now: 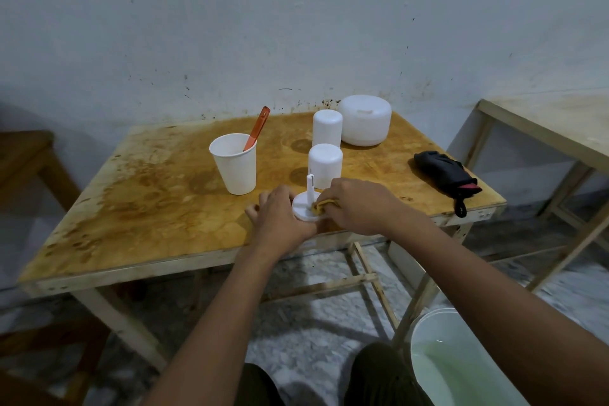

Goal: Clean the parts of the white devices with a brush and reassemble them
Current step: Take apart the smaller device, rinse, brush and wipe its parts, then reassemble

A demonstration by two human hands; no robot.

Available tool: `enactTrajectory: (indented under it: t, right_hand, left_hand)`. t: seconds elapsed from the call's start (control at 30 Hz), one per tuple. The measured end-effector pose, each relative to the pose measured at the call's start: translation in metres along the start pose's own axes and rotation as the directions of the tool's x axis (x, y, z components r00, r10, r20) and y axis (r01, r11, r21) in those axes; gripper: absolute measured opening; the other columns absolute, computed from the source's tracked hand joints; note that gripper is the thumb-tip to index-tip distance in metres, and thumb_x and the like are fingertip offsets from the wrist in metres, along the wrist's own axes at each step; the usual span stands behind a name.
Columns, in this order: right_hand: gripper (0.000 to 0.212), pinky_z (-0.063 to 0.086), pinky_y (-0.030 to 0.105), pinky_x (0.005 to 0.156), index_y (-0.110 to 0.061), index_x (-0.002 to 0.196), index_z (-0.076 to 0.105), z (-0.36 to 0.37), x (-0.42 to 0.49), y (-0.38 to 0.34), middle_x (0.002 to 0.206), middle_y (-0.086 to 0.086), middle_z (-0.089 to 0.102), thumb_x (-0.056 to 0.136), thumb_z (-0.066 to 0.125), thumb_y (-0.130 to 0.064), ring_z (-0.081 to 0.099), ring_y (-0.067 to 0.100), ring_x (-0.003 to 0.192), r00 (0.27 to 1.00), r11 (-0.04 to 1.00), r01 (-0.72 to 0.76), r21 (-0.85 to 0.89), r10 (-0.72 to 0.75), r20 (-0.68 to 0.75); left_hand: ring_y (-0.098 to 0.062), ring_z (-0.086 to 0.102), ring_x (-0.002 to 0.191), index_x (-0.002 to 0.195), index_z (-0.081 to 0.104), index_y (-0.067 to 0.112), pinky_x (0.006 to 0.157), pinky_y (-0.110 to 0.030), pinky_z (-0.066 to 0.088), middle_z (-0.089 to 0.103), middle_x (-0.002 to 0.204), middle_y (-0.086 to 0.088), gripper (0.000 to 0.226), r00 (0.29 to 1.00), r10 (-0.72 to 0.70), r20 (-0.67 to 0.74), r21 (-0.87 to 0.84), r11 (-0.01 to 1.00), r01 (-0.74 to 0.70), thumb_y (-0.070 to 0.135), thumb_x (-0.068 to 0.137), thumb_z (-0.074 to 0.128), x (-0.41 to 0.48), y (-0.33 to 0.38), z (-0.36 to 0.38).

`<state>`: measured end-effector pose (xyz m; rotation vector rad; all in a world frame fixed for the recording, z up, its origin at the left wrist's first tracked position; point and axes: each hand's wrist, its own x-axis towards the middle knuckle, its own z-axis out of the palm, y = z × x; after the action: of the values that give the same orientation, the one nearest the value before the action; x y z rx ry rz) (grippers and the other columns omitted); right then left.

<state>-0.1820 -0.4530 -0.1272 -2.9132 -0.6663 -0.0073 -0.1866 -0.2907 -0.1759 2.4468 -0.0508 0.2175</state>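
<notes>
Two knees in dark trousers (260,384) fill the bottom edge, and beside the right knee stands a white plastic bucket (428,330) with pale greenish water inside. Both bare forearms reach forward from there to the near edge of a stained brown wooden table (148,194).

At this edge lies a white round plastic base (304,210) with a thin upright post in its middle. The left hand (280,214) holds the base by its left rim, with the fingers bent down around it. The right hand (359,204) pinches a small crumpled yellow cloth (324,205) and presses it on the top of the base, just to the right of the post.

Just behind the base stands a white plastic cylinder cover (325,165), upright and with a closed rounded top. A second white cylinder cover (327,127) of the same shape stands behind it. Just beside that one, to the right and close to the wall, sits a wide white round device body (365,120).

To the left of the hands stands a white paper cup (234,163). An orange plastic brush (258,127) leans in it with the handle up; the bristles are hidden inside the cup.

On the right side of the table lies a black folded fabric object (445,171) with a loop strap. Whether it is an umbrella or a pouch, I cannot tell. A second pale wooden table (543,128) stands at the far right, apart from the first one.
</notes>
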Motion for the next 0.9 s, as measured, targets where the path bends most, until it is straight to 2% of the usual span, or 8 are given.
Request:
enactTrajectory:
  t: [0.17,0.23,0.4,0.5,0.57,0.7,0.83,0.9]
  right_hand:
    - [0.031,0.054,0.04,0.07,-0.032,0.121,0.066,-0.002,-0.003,0.001,0.103,-0.006,0.056,0.1,0.044,-0.03,0.059,0.018,0.088,1.0,1.0,-0.014,-0.011,0.014,0.001]
    - [0.029,0.054,0.04,0.07,-0.03,0.117,0.068,-0.002,-0.003,0.001,0.104,-0.004,0.059,0.1,0.045,-0.029,0.059,0.018,0.087,1.0,1.0,-0.026,0.018,0.025,0.008]
    - [0.027,0.052,0.04,0.065,-0.019,0.078,0.066,0.004,0.001,-0.009,0.083,0.002,0.063,0.096,0.047,-0.024,0.06,0.019,0.073,0.999,0.987,-0.027,0.156,0.02,0.042]
    - [0.027,0.052,0.043,0.066,-0.022,0.076,0.064,0.004,0.002,-0.016,0.083,0.001,0.063,0.096,0.047,-0.024,0.059,0.02,0.074,0.999,0.983,-0.009,0.182,0.001,0.045]
    - [0.026,0.054,0.043,0.069,-0.021,0.091,0.071,0.001,0.001,-0.017,0.088,0.0,0.066,0.097,0.046,-0.025,0.061,0.019,0.078,0.998,0.985,-0.021,0.17,0.012,0.056]
    - [0.029,0.054,0.042,0.075,-0.022,0.111,0.073,-0.002,0.0,-0.014,0.1,0.002,0.07,0.098,0.047,-0.025,0.062,0.02,0.086,0.996,0.976,-0.043,0.212,0.026,0.083]
    - [0.027,0.052,0.038,0.066,-0.017,0.098,0.073,0.001,0.003,-0.017,0.092,0.002,0.068,0.096,0.048,-0.026,0.06,0.019,0.08,0.995,0.967,-0.079,0.242,0.063,0.075]
    - [0.025,0.041,0.031,0.056,-0.015,0.079,0.066,0.005,0.004,-0.022,0.079,0.003,0.063,0.095,0.05,-0.026,0.055,0.017,0.069,0.993,0.948,-0.11,0.298,0.094,0.067]
  left_hand:
    - [-0.015,0.034,0.118,0.131,0.04,0.039,0.09,-0.037,0.021,0.049,0.123,0.01,0.075,0.955,0.038,0.295,0.027,0.998,-0.049,0.067,0.068,0.073,0.015,-0.007,-0.023]
    - [-0.015,0.038,0.122,0.131,0.046,0.046,0.092,-0.038,0.017,0.053,0.127,0.014,0.07,0.935,0.112,0.338,-0.015,0.993,-0.114,0.068,0.07,0.07,0.019,-0.01,-0.028]
    - [-0.015,0.038,0.109,0.102,0.052,0.039,0.088,-0.035,0.022,0.052,0.104,0.011,0.036,0.993,0.035,0.115,0.004,0.999,-0.036,0.048,0.073,0.073,0.009,-0.01,-0.013]
    - [-0.016,0.039,0.102,0.097,0.05,0.027,0.089,-0.038,0.027,0.047,0.088,0.011,0.03,1.0,-0.02,-0.014,0.043,0.999,0.02,0.031,0.076,0.071,0.0,-0.005,-0.007]
    - [-0.017,0.039,0.102,0.099,0.047,0.026,0.086,-0.038,0.026,0.05,0.092,0.008,0.035,1.0,-0.021,0.007,0.074,0.997,0.021,0.035,0.076,0.072,0.0,-0.006,-0.01]
    - [-0.017,0.042,0.113,0.122,0.046,0.038,0.082,-0.037,0.023,0.058,0.107,0.014,0.063,0.969,0.006,0.248,0.066,0.998,-0.023,0.058,0.07,0.074,0.012,-0.016,-0.023]
    - [-0.015,0.048,0.105,0.104,0.059,0.046,0.08,-0.038,0.022,0.064,0.098,0.016,0.045,0.966,0.049,0.252,-0.018,0.999,-0.046,0.066,0.065,0.07,0.014,-0.024,-0.024]
    - [-0.016,0.048,0.1,0.098,0.059,0.037,0.082,-0.038,0.025,0.062,0.093,0.013,0.03,0.988,0.026,0.155,0.009,1.0,-0.028,0.05,0.074,0.071,0.011,-0.02,-0.018]
